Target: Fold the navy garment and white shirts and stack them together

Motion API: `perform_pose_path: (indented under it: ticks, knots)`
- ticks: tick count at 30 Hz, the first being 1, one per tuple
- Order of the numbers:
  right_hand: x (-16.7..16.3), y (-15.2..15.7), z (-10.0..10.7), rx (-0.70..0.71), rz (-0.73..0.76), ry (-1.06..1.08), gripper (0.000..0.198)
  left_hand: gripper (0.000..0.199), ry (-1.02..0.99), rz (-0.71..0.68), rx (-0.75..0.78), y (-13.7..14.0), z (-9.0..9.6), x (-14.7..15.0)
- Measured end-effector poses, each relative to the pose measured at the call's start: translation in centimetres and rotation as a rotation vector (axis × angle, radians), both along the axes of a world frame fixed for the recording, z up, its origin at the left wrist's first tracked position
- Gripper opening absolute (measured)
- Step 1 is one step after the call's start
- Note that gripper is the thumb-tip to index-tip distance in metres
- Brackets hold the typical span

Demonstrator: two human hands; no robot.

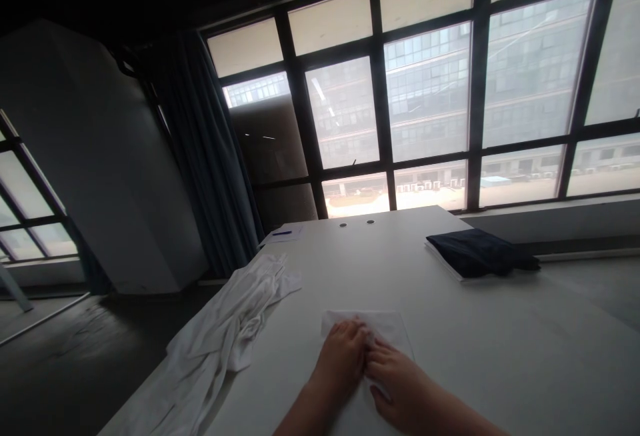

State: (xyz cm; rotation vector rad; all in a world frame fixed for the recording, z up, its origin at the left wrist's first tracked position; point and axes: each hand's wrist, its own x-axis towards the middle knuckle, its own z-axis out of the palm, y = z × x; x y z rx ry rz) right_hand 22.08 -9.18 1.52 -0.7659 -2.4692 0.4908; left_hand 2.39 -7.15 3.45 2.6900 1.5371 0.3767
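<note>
A white cloth (393, 323) lies folded into a small flat shape on the white table in front of me. My left hand (344, 349) rests on its left half with curled fingers, gripping a little of the fabric. From the right, my right hand (395, 376) meets it, fingers pressed together on the same bunched spot. The fingertips of both hands touch or nearly touch. Both palms hide the middle and near part of the cloth.
Along the table's (350, 263) left edge sprawls a crumpled white garment (225, 336), partly over the side. A dark folded garment (475, 251) sits on something white at the right. Far left are a paper with a blue pen (283, 233). Two round inserts mark the far end, before windows.
</note>
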Motion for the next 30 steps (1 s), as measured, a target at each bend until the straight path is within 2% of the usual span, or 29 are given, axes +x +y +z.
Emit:
perform_pose_path:
  ticks: [1,3,8,12,16,20,22,24,26,28,30]
  knots:
    - [-0.2,0.1,-0.5,0.012,-0.004,0.034,0.029,0.044,-0.024,-0.048,-0.031,0.0,-0.3,-0.1]
    - [-0.3,0.4,-1.6,0.027,-0.023,0.073,0.02,0.054,-0.023,-0.057,-0.109,0.2,-1.0,-0.4]
    - [0.1,1.0,-2.4,0.041,-0.097,0.074,0.019,0.071,0.041,0.161,-0.222,1.1,-1.7,-1.8]
    - [0.5,1.5,-2.2,0.031,-0.22,0.081,0.026,0.078,0.073,0.354,-0.234,1.5,-1.8,-2.5]
    - [1.2,2.2,-1.7,0.029,-0.323,0.178,0.032,0.083,0.086,0.486,-0.225,1.8,-2.1,-3.2]
    - [1.7,2.9,-1.3,0.035,-0.422,0.197,0.021,0.082,0.084,0.603,-0.187,1.9,-2.2,-3.5]
    - [1.9,3.2,-1.3,0.006,-0.467,0.136,0.016,0.077,0.095,0.626,-0.094,1.6,-1.7,-3.3]
    - [1.9,3.3,-1.5,-0.028,-0.484,0.065,0.021,0.069,0.102,0.51,0.03,1.0,-0.9,-2.7]
    - [2.0,3.5,-1.8,-0.05,-0.468,0.001,0.024,0.064,0.09,0.279,0.075,-0.1,-0.1,-1.9]
    - [2.2,3.7,-2.2,-0.068,-0.439,-0.055,0.03,0.062,0.069,0.034,-0.009,-1.5,0.3,-0.8]
    - [2.6,4.2,-2.7,-0.089,-0.419,-0.103,0.04,0.068,0.056,-0.141,-0.136,-2.9,0.0,0.5]
